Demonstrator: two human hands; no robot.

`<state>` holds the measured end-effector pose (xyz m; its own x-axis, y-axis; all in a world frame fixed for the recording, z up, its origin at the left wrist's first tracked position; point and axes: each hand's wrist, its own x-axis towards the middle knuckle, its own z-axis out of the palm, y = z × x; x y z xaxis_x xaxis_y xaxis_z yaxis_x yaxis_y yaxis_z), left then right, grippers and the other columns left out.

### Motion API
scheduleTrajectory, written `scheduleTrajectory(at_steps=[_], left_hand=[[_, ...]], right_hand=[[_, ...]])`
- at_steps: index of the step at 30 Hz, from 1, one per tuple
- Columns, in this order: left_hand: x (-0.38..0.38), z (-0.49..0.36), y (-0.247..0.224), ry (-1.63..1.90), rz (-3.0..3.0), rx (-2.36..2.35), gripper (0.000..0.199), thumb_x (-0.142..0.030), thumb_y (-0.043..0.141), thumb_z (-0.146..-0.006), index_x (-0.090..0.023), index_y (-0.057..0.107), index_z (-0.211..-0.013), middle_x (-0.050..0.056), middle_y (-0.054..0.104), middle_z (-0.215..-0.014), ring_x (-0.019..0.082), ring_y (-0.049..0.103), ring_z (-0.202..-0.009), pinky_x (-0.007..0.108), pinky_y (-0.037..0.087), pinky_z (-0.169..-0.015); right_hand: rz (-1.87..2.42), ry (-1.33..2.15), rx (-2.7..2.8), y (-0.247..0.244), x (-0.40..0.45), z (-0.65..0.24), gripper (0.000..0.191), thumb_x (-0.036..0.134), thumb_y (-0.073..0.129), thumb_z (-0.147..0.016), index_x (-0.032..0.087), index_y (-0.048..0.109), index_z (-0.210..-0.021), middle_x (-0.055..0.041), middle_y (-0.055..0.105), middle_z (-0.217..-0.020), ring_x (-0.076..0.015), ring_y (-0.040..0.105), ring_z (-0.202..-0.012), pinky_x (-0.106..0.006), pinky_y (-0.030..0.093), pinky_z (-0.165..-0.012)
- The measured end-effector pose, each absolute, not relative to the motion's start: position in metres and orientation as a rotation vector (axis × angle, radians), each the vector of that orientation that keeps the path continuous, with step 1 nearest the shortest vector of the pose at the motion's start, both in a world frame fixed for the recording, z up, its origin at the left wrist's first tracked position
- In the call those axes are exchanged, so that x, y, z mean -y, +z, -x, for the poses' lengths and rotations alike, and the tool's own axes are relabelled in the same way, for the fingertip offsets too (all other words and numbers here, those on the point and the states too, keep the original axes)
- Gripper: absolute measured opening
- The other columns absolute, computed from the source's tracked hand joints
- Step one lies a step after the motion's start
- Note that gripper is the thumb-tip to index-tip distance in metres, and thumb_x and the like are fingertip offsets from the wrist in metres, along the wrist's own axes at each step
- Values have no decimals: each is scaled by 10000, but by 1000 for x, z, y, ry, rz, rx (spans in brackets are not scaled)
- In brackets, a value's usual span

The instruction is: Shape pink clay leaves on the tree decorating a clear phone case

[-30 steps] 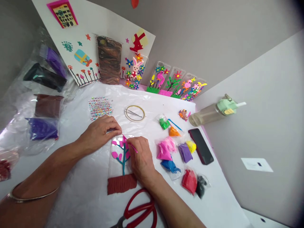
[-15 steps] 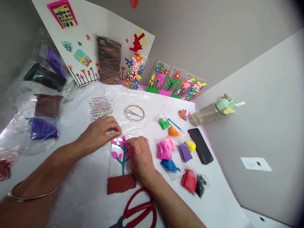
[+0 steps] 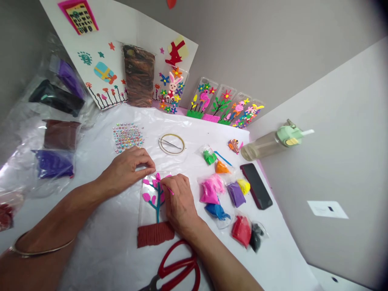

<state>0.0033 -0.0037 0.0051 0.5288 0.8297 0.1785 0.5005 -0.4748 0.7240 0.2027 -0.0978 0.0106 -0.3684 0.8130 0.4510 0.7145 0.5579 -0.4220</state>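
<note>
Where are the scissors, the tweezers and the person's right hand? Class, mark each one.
Scissors [image 3: 176,264]: head view, on the red handle.
Tweezers [image 3: 169,144]: head view, on the metal arms.
Right hand [image 3: 182,206]: head view, on the back of the hand.

Beyond the left hand [image 3: 129,169] we see a grey wall [image 3: 257,48] meeting a paler grey wall panel [image 3: 321,161], which runs down right of the right hand [image 3: 181,204] and carries a small white paper label [image 3: 327,209]. Below both hands we have a tabletop under white plastic sheeting [image 3: 100,262], in soft, even light.
</note>
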Motion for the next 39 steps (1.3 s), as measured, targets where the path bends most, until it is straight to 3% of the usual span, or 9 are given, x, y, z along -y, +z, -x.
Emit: scheduleTrajectory(at_steps=[39], left_hand=[[4,-3,5,702,-2153,-1071,226,-389,609,-933,-231,717,-812,15,674,-866,226,578,-916,367,417,-860]], right_hand=[[1254,167,2085,12,99,-202,199,46,441,-1005,193,540,-1095,-70,649,-912,-219,548,-832,-367,476,-809]])
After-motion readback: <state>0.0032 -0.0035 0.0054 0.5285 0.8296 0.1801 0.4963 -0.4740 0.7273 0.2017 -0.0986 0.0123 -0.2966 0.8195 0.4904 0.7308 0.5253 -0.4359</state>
